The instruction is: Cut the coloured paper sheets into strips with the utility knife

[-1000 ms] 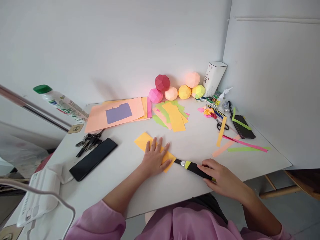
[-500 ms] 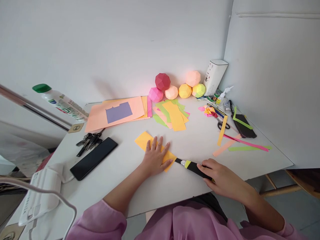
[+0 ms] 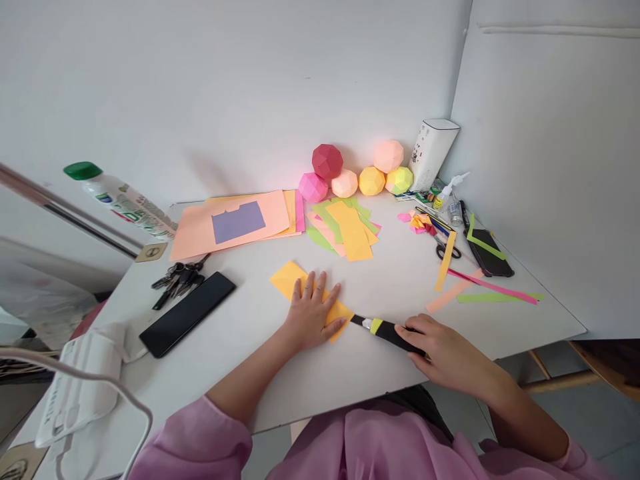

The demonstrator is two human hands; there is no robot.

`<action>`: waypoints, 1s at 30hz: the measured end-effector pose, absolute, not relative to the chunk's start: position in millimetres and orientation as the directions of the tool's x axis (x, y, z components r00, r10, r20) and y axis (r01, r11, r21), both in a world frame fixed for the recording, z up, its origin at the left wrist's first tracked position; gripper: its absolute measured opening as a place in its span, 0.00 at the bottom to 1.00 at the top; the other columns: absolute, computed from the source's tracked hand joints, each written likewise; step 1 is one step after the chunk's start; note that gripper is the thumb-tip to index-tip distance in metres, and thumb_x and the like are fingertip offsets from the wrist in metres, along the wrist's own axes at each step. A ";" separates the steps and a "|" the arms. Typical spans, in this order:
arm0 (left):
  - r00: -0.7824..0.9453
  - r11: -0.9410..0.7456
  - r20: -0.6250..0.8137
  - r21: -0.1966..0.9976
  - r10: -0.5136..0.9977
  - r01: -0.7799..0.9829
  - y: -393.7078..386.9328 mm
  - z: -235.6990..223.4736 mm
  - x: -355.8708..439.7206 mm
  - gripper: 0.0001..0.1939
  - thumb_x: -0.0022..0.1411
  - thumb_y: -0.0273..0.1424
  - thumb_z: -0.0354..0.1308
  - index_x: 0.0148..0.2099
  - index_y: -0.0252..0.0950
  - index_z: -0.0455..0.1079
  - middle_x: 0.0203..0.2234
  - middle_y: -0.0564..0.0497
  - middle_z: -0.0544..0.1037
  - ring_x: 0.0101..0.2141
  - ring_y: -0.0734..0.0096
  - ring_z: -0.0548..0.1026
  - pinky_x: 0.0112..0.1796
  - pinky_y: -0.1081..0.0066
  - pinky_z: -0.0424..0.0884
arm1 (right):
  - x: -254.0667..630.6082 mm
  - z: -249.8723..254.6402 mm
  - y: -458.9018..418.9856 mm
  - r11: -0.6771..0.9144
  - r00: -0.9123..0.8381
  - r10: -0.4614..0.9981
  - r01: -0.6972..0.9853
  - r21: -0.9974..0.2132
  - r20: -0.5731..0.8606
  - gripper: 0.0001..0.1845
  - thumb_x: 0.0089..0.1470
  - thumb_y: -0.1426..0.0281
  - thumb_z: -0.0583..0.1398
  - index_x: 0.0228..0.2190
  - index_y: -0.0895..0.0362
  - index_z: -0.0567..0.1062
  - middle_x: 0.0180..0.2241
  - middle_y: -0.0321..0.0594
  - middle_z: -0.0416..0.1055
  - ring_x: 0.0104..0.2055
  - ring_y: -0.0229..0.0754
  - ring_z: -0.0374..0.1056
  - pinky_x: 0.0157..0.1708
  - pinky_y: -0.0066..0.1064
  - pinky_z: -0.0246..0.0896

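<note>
Flat on the white table lies an orange-yellow paper (image 3: 289,279), and my left hand (image 3: 313,312) presses down on it with fingers spread. My right hand (image 3: 440,350) is wrapped round the black and yellow handle of a utility knife (image 3: 393,332). The knife's dark blade points left, its tip at the right corner of the paper. My left palm hides the middle of the sheet. Beyond my hands is a loose pile of cut papers (image 3: 350,230), yellow, green and pink.
Peach sheets (image 3: 193,233) with a purple piece lie back left. Paper balls (image 3: 327,162) line the wall. Scissors (image 3: 449,251), paper strips (image 3: 495,287) and a dark phone (image 3: 487,257) are on the right. Keys (image 3: 183,283), a black phone (image 3: 187,313) and a power strip (image 3: 83,387) sit left.
My hands, the paper and the knife hold almost the same position. The view has shifted very slightly.
</note>
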State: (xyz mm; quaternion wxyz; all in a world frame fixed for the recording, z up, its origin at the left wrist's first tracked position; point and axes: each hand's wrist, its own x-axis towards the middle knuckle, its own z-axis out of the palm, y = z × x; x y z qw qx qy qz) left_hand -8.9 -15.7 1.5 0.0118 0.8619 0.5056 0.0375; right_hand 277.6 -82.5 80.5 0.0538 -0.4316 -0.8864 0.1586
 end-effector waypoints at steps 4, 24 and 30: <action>0.488 -0.491 0.061 0.058 0.871 0.869 -15.7 2.4 -9.0 0.38 0.62 0.56 0.38 0.67 0.40 0.48 0.66 0.40 0.49 0.64 0.39 0.41 0.58 0.42 0.41 | 276.9 80.6 -78.6 0.574 -0.618 0.784 0.753 -0.322 -0.048 0.25 0.52 0.80 0.53 0.51 0.60 0.70 0.42 0.49 0.71 0.44 0.48 0.67 0.40 0.40 0.70; 0.490 -0.495 0.070 0.070 0.869 0.866 -15.7 1.5 -9.1 0.39 0.62 0.56 0.38 0.67 0.40 0.49 0.65 0.39 0.50 0.64 0.39 0.42 0.57 0.41 0.41 | 260.5 82.3 -52.3 0.616 -0.647 0.760 0.747 -0.250 -0.059 0.24 0.51 0.80 0.54 0.50 0.58 0.71 0.40 0.48 0.71 0.42 0.48 0.67 0.39 0.39 0.70; 0.494 -0.499 0.081 0.072 0.866 0.863 -15.4 0.3 -9.6 0.40 0.61 0.57 0.40 0.67 0.39 0.49 0.66 0.38 0.49 0.64 0.38 0.42 0.57 0.40 0.41 | 252.4 83.9 -41.9 0.617 -0.651 0.752 0.749 -0.240 -0.100 0.24 0.52 0.79 0.54 0.50 0.59 0.71 0.40 0.49 0.71 0.43 0.48 0.66 0.38 0.39 0.70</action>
